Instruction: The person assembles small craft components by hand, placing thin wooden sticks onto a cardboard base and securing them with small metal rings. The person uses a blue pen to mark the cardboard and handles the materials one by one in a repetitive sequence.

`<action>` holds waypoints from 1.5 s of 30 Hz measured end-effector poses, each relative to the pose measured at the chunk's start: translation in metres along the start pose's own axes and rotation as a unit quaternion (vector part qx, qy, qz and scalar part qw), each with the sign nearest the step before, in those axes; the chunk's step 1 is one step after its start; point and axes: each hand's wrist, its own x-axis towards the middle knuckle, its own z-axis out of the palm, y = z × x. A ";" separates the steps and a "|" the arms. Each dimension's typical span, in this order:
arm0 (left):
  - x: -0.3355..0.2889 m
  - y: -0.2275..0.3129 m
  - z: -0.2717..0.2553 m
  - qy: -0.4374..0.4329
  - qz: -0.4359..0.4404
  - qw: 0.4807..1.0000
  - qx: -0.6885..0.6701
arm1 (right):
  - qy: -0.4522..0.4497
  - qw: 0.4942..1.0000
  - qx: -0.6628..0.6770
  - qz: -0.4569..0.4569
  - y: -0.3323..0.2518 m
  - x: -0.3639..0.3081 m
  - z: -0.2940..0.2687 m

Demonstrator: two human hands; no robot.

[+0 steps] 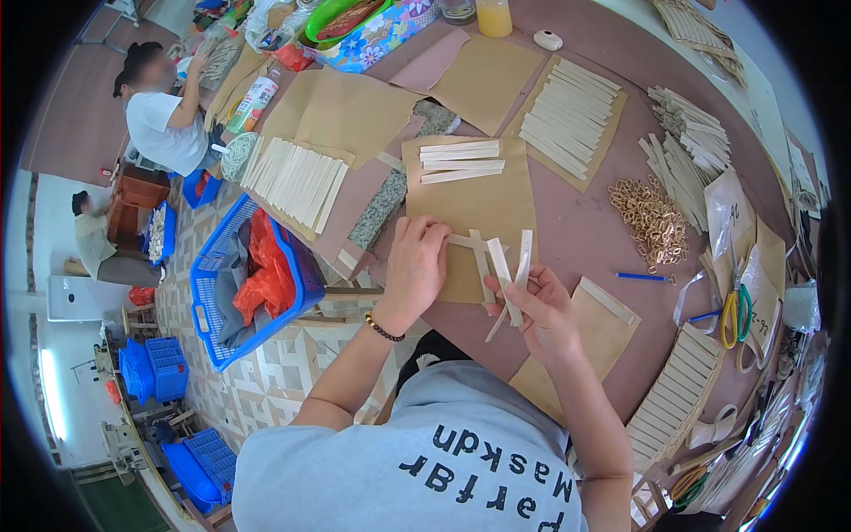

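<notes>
My right hand (539, 310) is closed on several narrow cream strips (499, 266), which fan out upward from the fingers. Across from it, my left hand (420, 262) has its fingers drawn together at the end of another cream strip (461, 240). Both hands are over the near part of a brown paper sheet (474, 204). Farther up that sheet lie a few loose cream strips (461, 161), set side by side. What the left fingertips touch is partly hidden behind the hand.
Sheets covered with strips lie at left (297, 186) and upper right (572, 115). A pile of gold metal rings (649, 220), a blue pen (640, 277) and scissors (736, 315) are at right. A blue basket (208, 306) stands on the floor; two people sit farther left.
</notes>
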 end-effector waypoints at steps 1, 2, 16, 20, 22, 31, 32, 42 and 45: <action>0.001 -0.001 0.000 0.001 -0.013 1.000 -0.006 | 0.011 1.000 0.002 0.002 -0.002 -0.002 -0.001; 0.003 0.000 -0.001 0.009 -0.014 1.000 0.006 | 0.023 1.000 0.004 0.003 -0.004 -0.004 -0.001; 0.007 0.016 -0.006 0.043 0.038 0.995 -0.076 | 0.056 0.994 0.073 -0.058 -0.013 -0.019 -0.007; 0.010 0.053 -0.011 -0.057 -0.050 0.943 -0.325 | 0.056 0.994 0.004 -0.093 -0.004 -0.022 -0.011; 0.011 0.064 -0.007 -0.108 -0.130 0.872 -0.460 | 0.073 0.990 -0.041 -0.116 -0.004 -0.025 -0.005; 0.044 0.061 -0.007 -0.352 -0.125 0.537 -0.756 | 0.063 0.986 0.052 -0.145 -0.026 -0.050 -0.019; 0.047 0.062 -0.006 -0.383 -0.121 0.520 -0.754 | 0.044 0.987 0.065 -0.138 -0.029 -0.052 -0.024; 0.091 0.115 0.030 -0.473 -0.025 0.642 -0.603 | 0.104 0.992 -0.027 -0.064 -0.044 -0.073 -0.044; 0.105 0.136 0.080 -0.365 0.130 0.803 -0.452 | 0.193 0.974 -0.009 -0.117 -0.048 -0.078 -0.053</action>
